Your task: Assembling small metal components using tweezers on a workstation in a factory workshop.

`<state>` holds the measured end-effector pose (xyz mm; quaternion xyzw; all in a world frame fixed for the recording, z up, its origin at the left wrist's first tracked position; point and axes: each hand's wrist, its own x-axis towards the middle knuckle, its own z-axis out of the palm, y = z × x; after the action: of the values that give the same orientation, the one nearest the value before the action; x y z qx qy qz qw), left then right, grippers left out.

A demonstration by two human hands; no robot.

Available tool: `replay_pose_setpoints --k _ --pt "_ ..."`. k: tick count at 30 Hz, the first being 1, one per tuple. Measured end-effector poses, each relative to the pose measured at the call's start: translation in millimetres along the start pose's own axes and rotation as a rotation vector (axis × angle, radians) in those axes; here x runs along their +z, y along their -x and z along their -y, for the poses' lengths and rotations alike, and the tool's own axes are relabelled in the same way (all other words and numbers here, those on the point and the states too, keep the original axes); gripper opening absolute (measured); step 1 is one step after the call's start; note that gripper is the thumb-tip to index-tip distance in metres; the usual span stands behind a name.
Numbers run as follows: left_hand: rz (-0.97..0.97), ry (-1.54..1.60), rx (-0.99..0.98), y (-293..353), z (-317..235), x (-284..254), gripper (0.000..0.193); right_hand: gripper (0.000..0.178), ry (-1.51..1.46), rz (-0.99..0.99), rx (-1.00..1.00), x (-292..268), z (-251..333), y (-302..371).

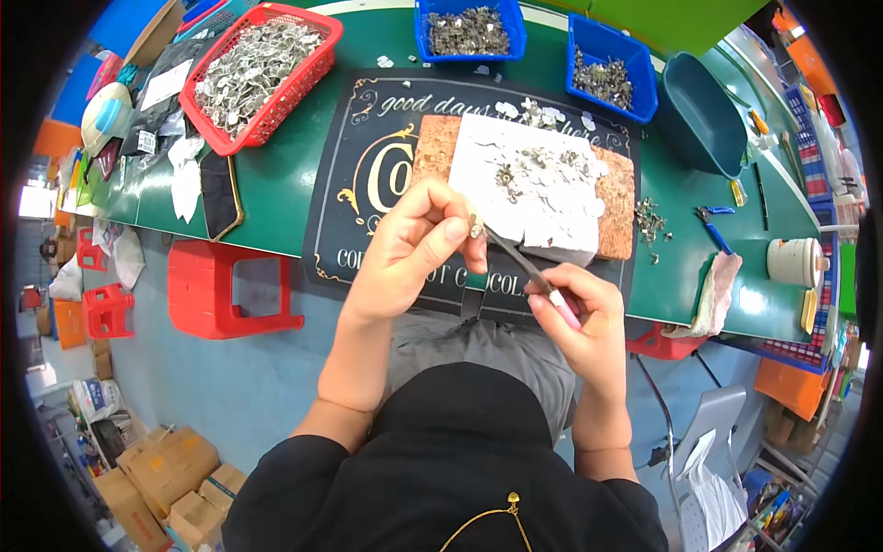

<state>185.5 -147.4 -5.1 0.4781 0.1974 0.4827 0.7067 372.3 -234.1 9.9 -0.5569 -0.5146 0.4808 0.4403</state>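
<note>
My left hand [409, 248] is raised over the near edge of the mat, its thumb and fingers closed on a small metal piece [475, 226]. In my right hand [589, 317] is a slim dark tool [520, 260] with a pale pink end, perhaps tweezers. Its tip reaches the piece at my left fingertips; whether it grips it is too small to tell. Just beyond my hands, a white block [478, 175] carries many small metal and whitish pieces [552, 175]. It rests across reddish-brown bricks [614, 198].
A dark printed mat [336, 207] covers part of the green table [276, 198]. Beyond are a red basket [336, 41] of silvery pieces and two blue bins [423, 41] of metal parts. Rightward are a dark green tub [704, 115], pliers [716, 230] and a cloth [713, 294].
</note>
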Motion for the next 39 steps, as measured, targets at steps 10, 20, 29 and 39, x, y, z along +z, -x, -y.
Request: replay_pose_setpoints --k 10,20,29,39 --pt "0.278 -0.140 -0.195 2.6 -7.5 -0.9 0.013 0.008 -0.054 0.062 0.046 -8.9 -13.7 17.9" --pt "0.302 -0.258 -0.266 1.3 -10.5 5.1 0.015 0.008 -0.066 0.063 0.067 -12.0 -16.0 20.5" --pt "0.185 -0.349 -0.217 11.6 2.3 13.2 0.019 0.008 -0.122 0.041 0.106 -6.5 -24.8 23.3" --pt "0.266 -0.119 -0.103 11.6 11.7 6.8 0.024 0.019 -0.461 0.205 0.277 2.3 -25.2 30.3"
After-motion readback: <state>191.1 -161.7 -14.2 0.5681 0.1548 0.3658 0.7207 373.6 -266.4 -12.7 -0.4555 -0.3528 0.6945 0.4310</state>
